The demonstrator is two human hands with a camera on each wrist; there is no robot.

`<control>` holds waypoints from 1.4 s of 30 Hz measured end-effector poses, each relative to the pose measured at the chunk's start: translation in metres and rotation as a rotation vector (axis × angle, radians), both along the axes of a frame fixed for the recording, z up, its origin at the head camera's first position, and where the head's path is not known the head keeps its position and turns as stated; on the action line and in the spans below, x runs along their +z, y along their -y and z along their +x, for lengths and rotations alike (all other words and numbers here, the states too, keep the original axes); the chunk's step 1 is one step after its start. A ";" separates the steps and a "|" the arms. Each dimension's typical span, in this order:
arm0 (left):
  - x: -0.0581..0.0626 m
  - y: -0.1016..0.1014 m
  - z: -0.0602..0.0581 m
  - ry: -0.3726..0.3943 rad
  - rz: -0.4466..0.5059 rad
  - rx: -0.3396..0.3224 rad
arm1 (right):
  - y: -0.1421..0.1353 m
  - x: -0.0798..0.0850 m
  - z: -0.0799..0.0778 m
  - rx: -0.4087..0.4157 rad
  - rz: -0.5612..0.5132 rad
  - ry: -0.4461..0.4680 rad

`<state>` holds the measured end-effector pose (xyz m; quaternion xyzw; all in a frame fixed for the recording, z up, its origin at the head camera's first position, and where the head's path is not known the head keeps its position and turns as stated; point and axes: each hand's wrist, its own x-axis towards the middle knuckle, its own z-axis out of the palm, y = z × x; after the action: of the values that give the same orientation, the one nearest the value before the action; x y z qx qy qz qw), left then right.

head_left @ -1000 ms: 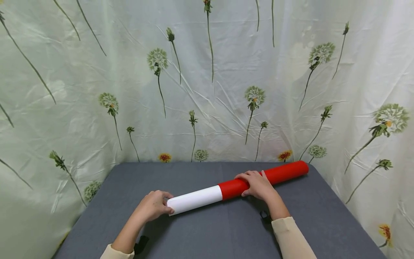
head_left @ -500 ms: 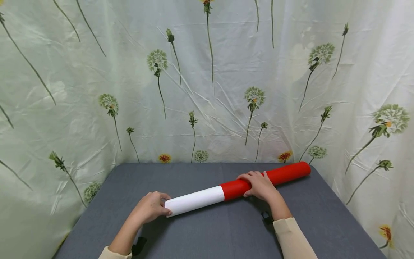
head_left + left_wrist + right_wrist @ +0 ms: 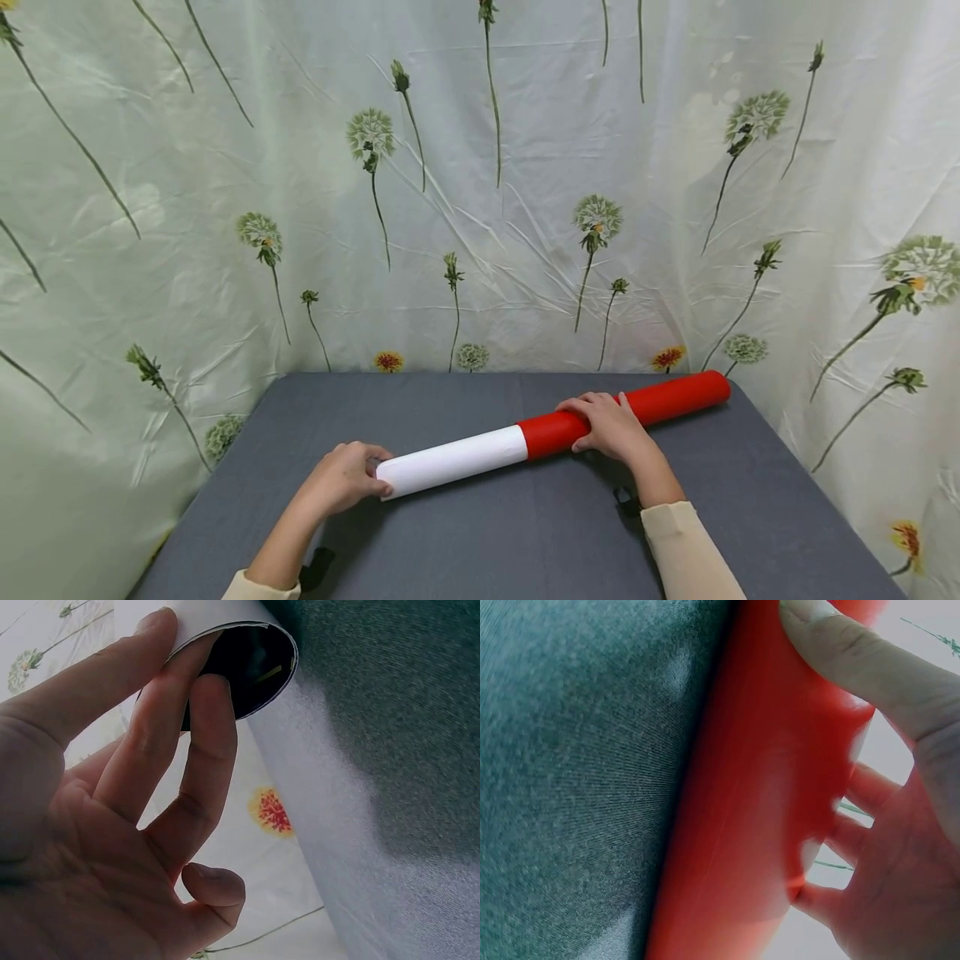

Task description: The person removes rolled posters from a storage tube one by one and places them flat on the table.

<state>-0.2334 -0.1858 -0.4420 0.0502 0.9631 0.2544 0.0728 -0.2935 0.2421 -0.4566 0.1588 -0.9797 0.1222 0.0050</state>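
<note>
Head: tube (image 3: 555,431) under both grips.

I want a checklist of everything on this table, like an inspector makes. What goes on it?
Surface: grey table, covered in felt-like cloth, flat.
Job's things: one long tube lying on its side; white tube part toward the left, red tube part toward the right. The left end is open and dark inside.
Clutter: nothing seen.
Hands: left hand pinches the rim of the open white end, fingertips at its mouth; right hand grips over the red part.
Cables: none seen; a dark strap shows under the right wrist and another under the left.
Surroundings: pale curtain printed with dandelions hangs behind and beside the table.
</note>
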 end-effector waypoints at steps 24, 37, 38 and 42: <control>-0.002 0.013 0.003 -0.013 0.013 -0.012 | 0.000 0.000 0.001 0.006 -0.013 0.007; -0.001 0.019 0.005 -0.005 -0.006 -0.001 | -0.001 0.000 0.001 0.006 -0.016 0.006; -0.001 0.020 0.006 -0.006 -0.006 -0.001 | -0.001 0.000 0.001 0.004 -0.020 0.008; 0.000 0.022 0.006 -0.006 -0.013 0.001 | 0.000 0.000 0.000 0.009 -0.021 0.004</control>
<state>-0.2269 -0.2077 -0.4417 0.0502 0.9649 0.2481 0.0700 -0.2931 0.2423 -0.4567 0.1630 -0.9776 0.1330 0.0039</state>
